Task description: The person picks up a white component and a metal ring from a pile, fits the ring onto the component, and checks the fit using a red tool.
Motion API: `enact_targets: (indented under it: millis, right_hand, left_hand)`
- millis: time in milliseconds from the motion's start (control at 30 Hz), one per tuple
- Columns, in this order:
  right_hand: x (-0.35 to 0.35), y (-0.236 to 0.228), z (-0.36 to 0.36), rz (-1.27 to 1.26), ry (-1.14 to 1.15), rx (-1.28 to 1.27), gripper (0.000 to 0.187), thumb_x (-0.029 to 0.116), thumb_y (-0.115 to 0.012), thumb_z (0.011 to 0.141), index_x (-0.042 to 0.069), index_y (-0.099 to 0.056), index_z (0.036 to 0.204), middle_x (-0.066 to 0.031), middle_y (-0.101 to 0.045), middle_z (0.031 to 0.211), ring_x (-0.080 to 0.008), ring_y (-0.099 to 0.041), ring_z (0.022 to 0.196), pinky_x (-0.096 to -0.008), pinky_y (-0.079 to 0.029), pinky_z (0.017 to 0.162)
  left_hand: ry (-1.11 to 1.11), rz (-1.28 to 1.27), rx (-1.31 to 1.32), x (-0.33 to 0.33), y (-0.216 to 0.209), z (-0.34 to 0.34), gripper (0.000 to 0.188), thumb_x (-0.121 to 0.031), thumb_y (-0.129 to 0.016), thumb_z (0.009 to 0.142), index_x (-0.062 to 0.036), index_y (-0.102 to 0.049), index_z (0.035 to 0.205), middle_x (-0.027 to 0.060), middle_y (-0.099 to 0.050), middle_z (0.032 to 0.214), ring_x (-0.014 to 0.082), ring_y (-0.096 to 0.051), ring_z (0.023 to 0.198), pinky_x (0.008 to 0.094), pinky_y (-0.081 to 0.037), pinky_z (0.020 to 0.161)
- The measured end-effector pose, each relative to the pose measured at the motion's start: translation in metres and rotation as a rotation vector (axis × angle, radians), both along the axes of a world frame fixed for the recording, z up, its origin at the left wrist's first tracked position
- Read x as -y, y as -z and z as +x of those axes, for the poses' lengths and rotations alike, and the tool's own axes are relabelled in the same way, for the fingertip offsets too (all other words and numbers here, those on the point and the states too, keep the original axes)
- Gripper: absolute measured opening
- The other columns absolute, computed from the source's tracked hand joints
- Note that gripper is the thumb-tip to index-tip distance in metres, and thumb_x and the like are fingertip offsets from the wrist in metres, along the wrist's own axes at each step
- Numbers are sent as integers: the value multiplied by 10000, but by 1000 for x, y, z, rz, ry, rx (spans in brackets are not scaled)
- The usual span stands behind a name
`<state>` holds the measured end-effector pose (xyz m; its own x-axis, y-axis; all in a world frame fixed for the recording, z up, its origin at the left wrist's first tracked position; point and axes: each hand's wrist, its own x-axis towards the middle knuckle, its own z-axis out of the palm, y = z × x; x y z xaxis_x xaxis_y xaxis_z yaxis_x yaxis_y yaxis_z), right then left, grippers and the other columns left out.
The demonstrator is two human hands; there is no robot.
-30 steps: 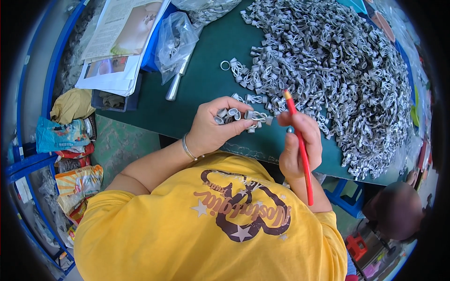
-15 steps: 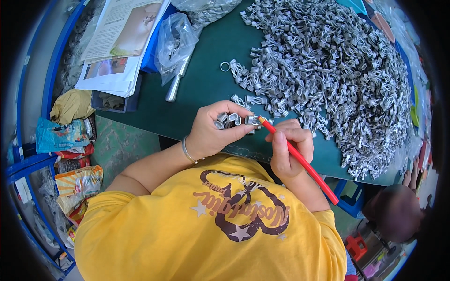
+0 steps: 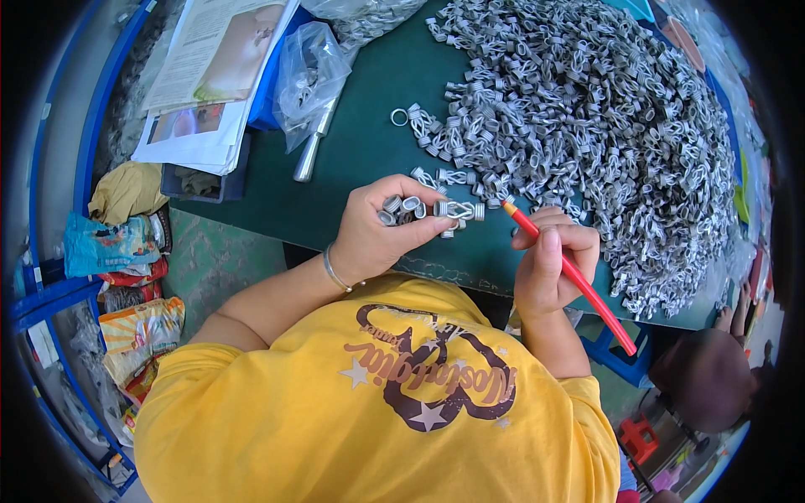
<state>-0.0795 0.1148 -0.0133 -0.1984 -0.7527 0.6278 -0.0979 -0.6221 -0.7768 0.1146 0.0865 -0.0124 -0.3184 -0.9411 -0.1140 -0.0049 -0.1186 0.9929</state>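
Several silver twisted metal pieces with ribbed, ring-shaped ends (image 3: 410,206) are bunched in my left hand (image 3: 377,222). One of them (image 3: 460,210) sticks out to the right, pinched between thumb and forefinger. A red pencil-like stick with a pale tip (image 3: 572,278) is gripped in my right hand (image 3: 553,260), its tip pointing up and left, apart from the pinched piece. Behind both hands spreads a large heap of the same metal pieces (image 3: 579,126) on the dark green table (image 3: 360,126). A lone metal ring (image 3: 399,117) lies left of the heap.
At the far left of the table are a stack of papers (image 3: 201,134), a clear plastic bag (image 3: 310,80) and a metal-handled tool (image 3: 308,158). Blue shelving (image 3: 52,295) with colourful packets (image 3: 109,245) stands at my left. Another person (image 3: 704,377) is at lower right.
My right hand has moved right with the red stick, drawing its tip away from the piece in my left hand. That piece now shows fully; the left hand has barely shifted.
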Motion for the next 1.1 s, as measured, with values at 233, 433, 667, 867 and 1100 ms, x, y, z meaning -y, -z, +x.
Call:
enact_targets:
  millis: [233, 433, 667, 867, 1100]
  right_hand:
    - [-10, 3, 8, 88, -70, -88, 96, -48, -568, 798, 11, -491, 791, -76, -580, 616, -178, -543, 516, -287, -402, 553]
    - [-8, 2, 10, 116, -95, -216, 135, -67, -599, 766, 12, -490, 777, -82, -567, 609, -197, -528, 503, -297, -394, 537]
    - [-15, 5, 8, 318, -25, 184, 81, 44, -458, 917, -7, -512, 950, -104, -593, 764, -125, -551, 606, -225, -437, 549]
    - [-4, 3, 14, 464, -225, 103, 72, -31, -572, 855, -18, -536, 917, -141, -617, 899, -132, -596, 693, -215, -482, 588]
    - [7, 5, 18, 223, -150, 37, 292, -108, -663, 747, 6, -465, 930, -191, -584, 996, -168, -590, 810, -258, -505, 696]
  left_hand:
    - [37, -167, 53, 2, 2, 0, 188, -15, -719, 743, -8, -605, 892, 64, -652, 854, 79, -616, 743, 187, -478, 646]
    - [10, -119, -7, 0, -1, -1, 183, -30, -736, 729, -11, -625, 873, 55, -645, 848, 84, -597, 753, 200, -468, 669]
    - [-2, -145, -70, 3, 1, -2, 181, 35, -705, 730, -7, -618, 883, 91, -640, 900, 113, -598, 775, 228, -475, 709]
    - [72, -436, -51, 11, 5, -2, 209, 43, -701, 722, -8, -633, 913, 88, -617, 913, 149, -594, 843, 260, -466, 762]
    - [-2, -27, -64, 10, -8, -3, 248, -33, -711, 762, 2, -643, 999, 20, -628, 850, 46, -552, 718, 182, -450, 632]
